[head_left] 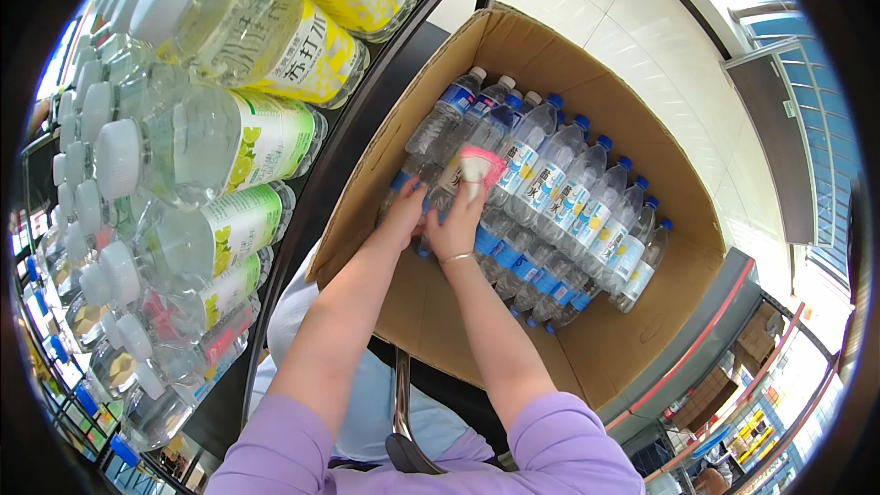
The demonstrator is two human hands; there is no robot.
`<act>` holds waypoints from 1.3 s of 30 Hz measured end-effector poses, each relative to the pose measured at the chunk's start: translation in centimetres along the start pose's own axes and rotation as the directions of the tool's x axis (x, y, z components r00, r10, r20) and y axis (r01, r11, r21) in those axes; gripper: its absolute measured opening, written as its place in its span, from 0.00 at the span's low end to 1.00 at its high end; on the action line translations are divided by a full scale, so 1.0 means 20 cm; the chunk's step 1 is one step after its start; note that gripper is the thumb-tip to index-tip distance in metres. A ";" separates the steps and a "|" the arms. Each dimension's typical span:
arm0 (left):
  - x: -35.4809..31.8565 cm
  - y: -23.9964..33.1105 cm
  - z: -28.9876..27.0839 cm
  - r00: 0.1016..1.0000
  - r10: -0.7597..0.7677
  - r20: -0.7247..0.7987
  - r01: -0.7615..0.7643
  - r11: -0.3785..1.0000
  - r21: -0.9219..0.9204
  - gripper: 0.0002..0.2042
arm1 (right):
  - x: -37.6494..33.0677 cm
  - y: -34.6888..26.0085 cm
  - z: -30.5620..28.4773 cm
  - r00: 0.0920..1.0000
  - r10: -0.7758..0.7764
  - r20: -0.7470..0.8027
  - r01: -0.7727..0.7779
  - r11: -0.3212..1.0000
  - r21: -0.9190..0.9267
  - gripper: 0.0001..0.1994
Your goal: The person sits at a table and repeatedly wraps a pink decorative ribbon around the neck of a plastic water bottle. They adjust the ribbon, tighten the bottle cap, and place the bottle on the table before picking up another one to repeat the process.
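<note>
Inside the cardboard box [642, 142], clear plastic water bottles lie in tilted rows. My right hand [454, 227] is closed on a pink and white cloth [480, 168], pressed against a labelled water bottle [449, 176] at the left end of the front row. Close beside it, my left hand [401, 218] has its fingers bent round the lower part of that bottle, which they partly hide. To the right, several blue-capped bottles [550, 185] show white labels. Below them lies a row of bottles with blue labels [522, 268].
At left, a dark-edged shelf [353, 119] bears stacked bottles with yellow labels [307, 50] and green-and-white labels [266, 137]. A curved metal bar [401, 394] stands between my forearms, near the box. Pale floor tiles [587, 0] lie behind the box.
</note>
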State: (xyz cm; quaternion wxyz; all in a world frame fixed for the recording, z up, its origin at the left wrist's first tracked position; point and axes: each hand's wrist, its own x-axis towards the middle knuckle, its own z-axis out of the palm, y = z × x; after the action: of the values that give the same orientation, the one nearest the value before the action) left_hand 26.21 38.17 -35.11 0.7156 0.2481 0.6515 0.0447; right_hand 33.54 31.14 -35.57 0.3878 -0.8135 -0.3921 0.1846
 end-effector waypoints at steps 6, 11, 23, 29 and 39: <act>0.09 -0.12 0.15 0.995 0.018 0.101 0.022 0.927 -0.376 0.36 | -0.10 0.10 -0.03 0.983 0.184 0.001 -0.181 0.963 0.198 0.27; 0.12 -0.14 0.15 1.000 -0.013 0.002 0.012 0.931 -0.364 0.36 | -0.14 0.07 -0.12 0.993 0.103 0.058 -0.115 0.963 0.244 0.20; -0.27 -0.09 0.09 0.998 -0.029 0.057 0.045 0.955 -0.294 0.27 | -0.16 0.14 -0.05 0.726 0.320 0.608 -0.529 -0.304 0.792 0.23; -0.47 -0.02 0.04 0.997 -0.074 -0.006 0.074 0.997 -0.036 0.27 | -0.04 0.11 -0.03 0.585 0.298 0.754 -0.619 -0.436 0.653 0.20; -0.71 -0.07 -0.05 0.853 0.511 0.109 -0.515 0.857 0.013 0.19 | -0.29 -0.09 -0.37 0.723 0.252 0.643 -0.675 0.062 0.735 0.24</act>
State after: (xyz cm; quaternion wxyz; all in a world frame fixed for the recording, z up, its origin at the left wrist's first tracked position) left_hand 22.70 31.78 -22.71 0.7047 0.4296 0.5252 0.2075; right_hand 33.50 23.63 -29.58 0.6340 -0.4382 0.0323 0.6364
